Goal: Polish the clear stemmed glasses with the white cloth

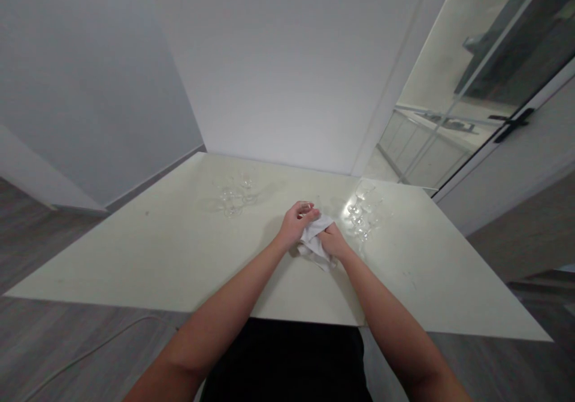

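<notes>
Grips clear glass (305,208) in left fingers (311,215) and white cloth (315,241) in right fingers (325,234) at frame centre, and risks dropping through cloth slippage or chipping against clustered glasses (360,221) right of centre through wide sideways swing.

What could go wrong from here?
1. What looks like a glass in the left hand might slip or crack if the right hand presses the cloth too hard.
2. The right-side glasses stand close to the right wrist; a stray swing could topple one.
3. They're clear against a pale table, so easily misjudged.
</notes>
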`<state>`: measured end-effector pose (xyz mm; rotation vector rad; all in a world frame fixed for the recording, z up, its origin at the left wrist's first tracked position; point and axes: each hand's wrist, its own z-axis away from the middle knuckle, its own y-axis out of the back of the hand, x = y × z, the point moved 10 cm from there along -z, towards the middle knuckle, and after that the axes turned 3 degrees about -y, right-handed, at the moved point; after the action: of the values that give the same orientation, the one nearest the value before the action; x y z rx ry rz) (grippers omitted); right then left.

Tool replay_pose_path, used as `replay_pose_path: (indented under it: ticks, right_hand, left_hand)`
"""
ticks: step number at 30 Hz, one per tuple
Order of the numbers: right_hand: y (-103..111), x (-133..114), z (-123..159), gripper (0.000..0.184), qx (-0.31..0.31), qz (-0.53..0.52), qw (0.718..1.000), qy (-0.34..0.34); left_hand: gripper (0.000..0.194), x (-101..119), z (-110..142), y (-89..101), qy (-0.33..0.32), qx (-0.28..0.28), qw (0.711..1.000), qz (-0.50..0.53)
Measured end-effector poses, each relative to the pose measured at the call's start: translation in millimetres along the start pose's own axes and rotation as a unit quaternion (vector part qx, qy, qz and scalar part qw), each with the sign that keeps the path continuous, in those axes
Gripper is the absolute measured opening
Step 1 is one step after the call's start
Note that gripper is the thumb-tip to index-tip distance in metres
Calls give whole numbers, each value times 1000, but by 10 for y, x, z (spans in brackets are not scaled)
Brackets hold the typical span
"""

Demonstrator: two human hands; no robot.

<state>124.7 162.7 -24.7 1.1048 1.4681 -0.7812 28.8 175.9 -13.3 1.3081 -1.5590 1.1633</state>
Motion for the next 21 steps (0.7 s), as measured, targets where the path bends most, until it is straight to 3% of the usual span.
replay_pose_path:
  ticks: [3, 7, 9, 12, 15, 17, 21]
  right_hand:
    - [3, 93, 64, 22, -19, -41, 997, -67]
    - [21, 271, 178, 33, -50, -75, 980, -176]
    - [42, 239, 149, 31, -41, -65, 984, -159]
    - [37, 23, 40, 23, -10, -13, 999, -46]
    - [-32, -53, 10, 22, -10, -1, 1000, -7]
    - [-58, 68, 51, 24, -29, -36, 997, -63]
    - [-8, 350, 241, 37, -59, -100, 975, -188]
  left_hand:
    - [47, 32, 36, -105, 32, -51, 995, 76]
    - [48, 100, 78, -202, 14, -92, 990, 107]
    - [48, 58, 60, -159, 10, -62, 995, 82]
    - [52, 0, 24, -32, 2, 10, 1000, 29]
    - [49, 1, 16, 4, 5, 24, 999, 34]
    - [46, 37, 30, -60, 15, -18, 997, 78]
    - [57, 191, 139, -332, 12, -180, 971, 156]
